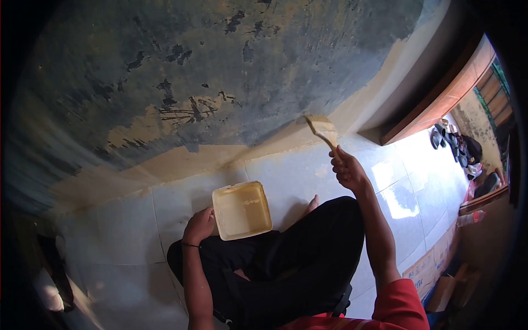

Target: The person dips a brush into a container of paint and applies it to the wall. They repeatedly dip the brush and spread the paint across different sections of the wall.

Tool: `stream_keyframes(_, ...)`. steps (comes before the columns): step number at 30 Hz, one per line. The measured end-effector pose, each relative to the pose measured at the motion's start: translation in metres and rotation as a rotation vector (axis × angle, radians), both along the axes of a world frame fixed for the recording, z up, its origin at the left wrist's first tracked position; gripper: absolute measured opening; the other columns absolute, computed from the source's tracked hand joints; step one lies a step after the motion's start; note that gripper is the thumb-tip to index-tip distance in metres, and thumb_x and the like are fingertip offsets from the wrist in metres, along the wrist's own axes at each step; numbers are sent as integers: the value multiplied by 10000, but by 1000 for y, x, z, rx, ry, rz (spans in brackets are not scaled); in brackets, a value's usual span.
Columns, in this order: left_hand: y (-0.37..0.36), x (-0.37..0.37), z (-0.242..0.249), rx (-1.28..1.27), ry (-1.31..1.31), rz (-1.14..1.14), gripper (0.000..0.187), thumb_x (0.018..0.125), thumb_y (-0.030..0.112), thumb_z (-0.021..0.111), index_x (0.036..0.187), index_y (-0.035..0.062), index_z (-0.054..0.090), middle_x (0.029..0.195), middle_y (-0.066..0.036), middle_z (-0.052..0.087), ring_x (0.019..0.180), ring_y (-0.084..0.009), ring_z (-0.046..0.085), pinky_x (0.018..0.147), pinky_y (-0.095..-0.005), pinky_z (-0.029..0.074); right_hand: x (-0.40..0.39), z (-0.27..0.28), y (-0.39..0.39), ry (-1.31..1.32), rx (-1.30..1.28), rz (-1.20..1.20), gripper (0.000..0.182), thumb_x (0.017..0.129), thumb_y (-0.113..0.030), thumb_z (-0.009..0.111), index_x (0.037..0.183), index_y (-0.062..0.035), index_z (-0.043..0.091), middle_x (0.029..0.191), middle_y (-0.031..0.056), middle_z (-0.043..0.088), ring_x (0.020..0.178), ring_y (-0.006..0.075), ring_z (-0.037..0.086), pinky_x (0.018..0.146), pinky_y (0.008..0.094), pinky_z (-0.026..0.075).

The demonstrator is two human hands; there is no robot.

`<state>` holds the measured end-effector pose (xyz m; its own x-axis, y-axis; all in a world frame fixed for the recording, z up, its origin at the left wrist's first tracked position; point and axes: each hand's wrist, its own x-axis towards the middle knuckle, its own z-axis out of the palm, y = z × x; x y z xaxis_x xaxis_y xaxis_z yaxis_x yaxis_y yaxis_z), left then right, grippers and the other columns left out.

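Observation:
My right hand (pixel 347 169) is closed around the handle of a wide paintbrush (pixel 323 127). Its bristles are at the lower part of the wall (pixel 236 71), where a cream band meets the patchy grey-blue surface. At the left side of a square tub (pixel 219 213), my left hand (pixel 199 226) has its fingers curled at the rim, gripping it. Cream paint (pixel 239 212) lies inside the tub and coats its inner walls. The tub is held just in front of my crossed legs (pixel 286 264).
Pale floor tiles (pixel 118 236) run up to the wall's foot. Several pairs of footwear (pixel 454 144) lie by the doorway at right, past a wooden frame (pixel 440 99). Cardboard (pixel 432 264) and a plastic bottle (pixel 471 218) are at the lower right.

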<state>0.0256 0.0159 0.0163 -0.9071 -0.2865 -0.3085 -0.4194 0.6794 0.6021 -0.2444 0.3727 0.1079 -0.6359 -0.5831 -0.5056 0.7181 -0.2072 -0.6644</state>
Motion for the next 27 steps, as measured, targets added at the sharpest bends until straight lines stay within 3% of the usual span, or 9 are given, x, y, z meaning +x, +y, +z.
stream_keyframes(2,0,2,-1,3,15,-3,263,843,123,429,1056,32,554,956,-207,613,905,-368,584,764,-441,462,6,7,0,78,-12,-36,303,959,-370,410,962,-70,454,587,-58,340,391,6,258,280,144,215)
stream_keyframes(4,0,2,3,-8,-31,0,275,859,109,448,1097,5,538,975,-196,625,923,-339,602,792,-380,468,7,7,0,86,9,-22,308,959,-369,412,966,-65,456,584,-56,340,391,10,258,285,150,218)
stream_keyframes(9,1,2,1,0,5,-1,280,859,109,450,1106,8,536,965,-196,627,911,-339,606,786,-381,470,9,5,-2,132,176,39,327,956,-366,424,982,-42,456,584,-49,347,383,23,257,306,166,223)
stream_keyframes(15,1,-1,2,-10,-26,0,280,854,111,438,1099,22,541,968,-200,620,916,-355,593,777,-406,468,-9,-37,-3,-4,338,123,320,963,-331,408,963,-13,448,581,-38,362,376,23,265,314,166,235)
stream_keyframes(17,0,0,-1,-4,-22,-3,282,850,116,428,1092,33,545,973,-205,615,923,-370,580,773,-429,466,-20,-60,0,-172,384,201,304,965,-314,391,942,-15,445,591,-31,384,374,21,277,314,155,253)
stream_keyframes(21,-1,2,-4,-7,10,5,274,853,125,436,1087,34,547,976,-206,613,923,-372,578,774,-435,464,-26,-76,-5,-225,441,135,291,964,-307,384,919,-26,443,609,-21,409,381,16,299,314,141,268)
stream_keyframes(24,1,-1,3,-10,3,-5,274,855,129,439,1088,34,546,980,-207,612,926,-372,577,778,-435,462,-21,-67,-12,-138,421,104,315,963,-310,389,948,-1,452,614,-19,402,393,27,297,322,164,254)
stream_keyframes(26,1,-2,5,-11,-8,-11,274,856,130,439,1089,33,546,980,-208,612,927,-372,577,779,-435,461,-13,-53,-18,123,452,109,355,961,-327,402,981,22,464,608,-24,376,406,38,283,339,192,227)
stream_keyframes(27,1,-2,5,-8,1,-10,273,856,130,437,1087,33,546,975,-208,612,922,-372,579,775,-435,463,-12,-52,-17,126,451,106,355,961,-327,402,981,22,464,608,-24,376,406,38,283,339,192,227)
